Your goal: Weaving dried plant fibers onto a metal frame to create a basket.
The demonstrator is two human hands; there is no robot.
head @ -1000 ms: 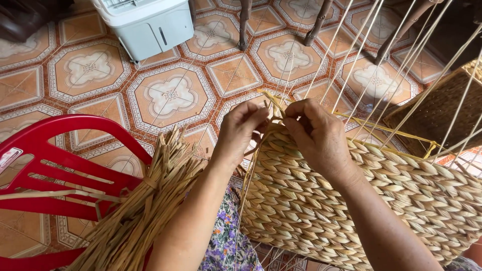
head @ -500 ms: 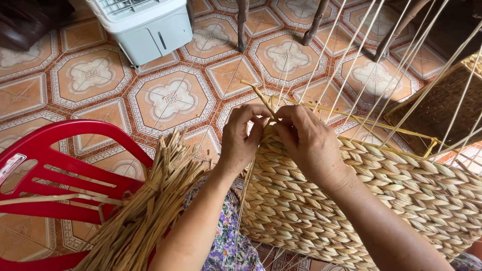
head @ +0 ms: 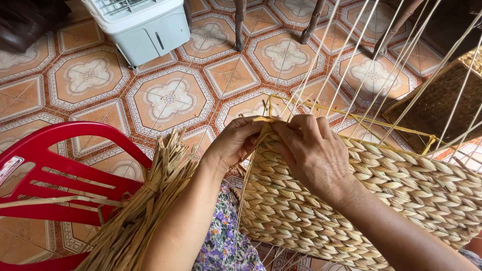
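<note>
Head view: a straw strand (head: 264, 119) at the woven basket's (head: 391, 195) top edge, centre frame, is pinched by both the left hand (head: 235, 143) and right hand (head: 311, 150). Loose straw (head: 145, 211) lies at seven o'clock against a red chair (head: 55, 175).

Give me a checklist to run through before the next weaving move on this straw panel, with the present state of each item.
1. Both hands at the working edge: left hand and right hand meet at the top of the woven panel: ok.
2. Strand pinched between the fingers: ok.
3. Upright strings straight, untangled: ok.
4. Spare straw bundle close by the left arm: ok.
5. Finished rows even: ok.
6. Strand length left: cannot tell.
</note>
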